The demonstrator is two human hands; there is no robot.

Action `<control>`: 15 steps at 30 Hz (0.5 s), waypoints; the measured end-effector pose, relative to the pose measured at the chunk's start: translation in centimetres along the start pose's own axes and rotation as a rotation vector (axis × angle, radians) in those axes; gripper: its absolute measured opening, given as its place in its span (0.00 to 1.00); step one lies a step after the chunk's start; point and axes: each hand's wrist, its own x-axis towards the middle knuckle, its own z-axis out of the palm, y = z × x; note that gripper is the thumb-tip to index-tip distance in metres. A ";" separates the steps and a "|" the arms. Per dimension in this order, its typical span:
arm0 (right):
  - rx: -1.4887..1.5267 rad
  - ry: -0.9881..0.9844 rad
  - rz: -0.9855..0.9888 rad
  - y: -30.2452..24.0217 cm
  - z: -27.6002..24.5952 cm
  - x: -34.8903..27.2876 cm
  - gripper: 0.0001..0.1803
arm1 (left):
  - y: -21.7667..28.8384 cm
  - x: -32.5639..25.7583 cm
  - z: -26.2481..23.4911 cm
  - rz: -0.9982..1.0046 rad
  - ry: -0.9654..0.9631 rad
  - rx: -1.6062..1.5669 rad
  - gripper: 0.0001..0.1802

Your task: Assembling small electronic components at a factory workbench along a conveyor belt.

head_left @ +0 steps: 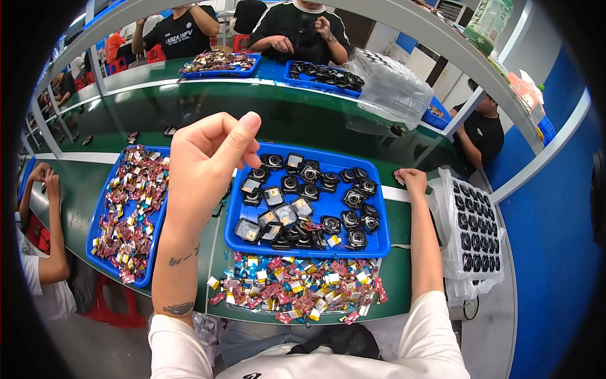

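Hovering above the glossy green counter, my left hand has its fingers pinched together, though I cannot tell whether anything sits between them. My right hand rests clenched just beside the blue plastic tray of small black square modules. Crinkly red-and-gold foil pieces lie heaped before it.

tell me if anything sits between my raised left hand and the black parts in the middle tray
Nothing visible does. The left hand is raised, fingers pinched, beside the blue tray's left edge, with the black parts open to its right. The right hand rests at the tray's far right corner.
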 end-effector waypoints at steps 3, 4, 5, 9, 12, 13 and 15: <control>-0.097 0.110 -0.057 2.0 -1.5 1.3 0.10 | -0.4 0.7 0.4 -0.001 -0.023 -0.004 0.21; -0.081 0.138 -0.154 3.0 -1.9 1.9 0.10 | -0.3 0.8 0.5 0.000 -0.034 -0.008 0.23; -0.031 0.097 -0.116 2.9 -2.2 1.9 0.11 | -0.5 0.9 0.8 -0.011 -0.015 -0.036 0.26; 0.061 -0.102 -0.326 -5.5 -0.4 -3.1 0.11 | -1.7 1.2 0.2 0.037 -0.069 0.040 0.19; 0.094 -0.363 -0.512 -11.4 -0.8 -10.1 0.12 | -2.4 1.1 1.7 -0.015 -0.183 0.230 0.10; 0.064 -0.491 -0.599 -13.5 -0.8 -12.4 0.13 | -3.0 0.7 2.0 -0.038 -0.215 0.175 0.09; 0.016 -0.612 -0.782 -15.2 -0.4 -15.0 0.14 | -4.1 0.0 2.9 -0.090 -0.323 0.235 0.10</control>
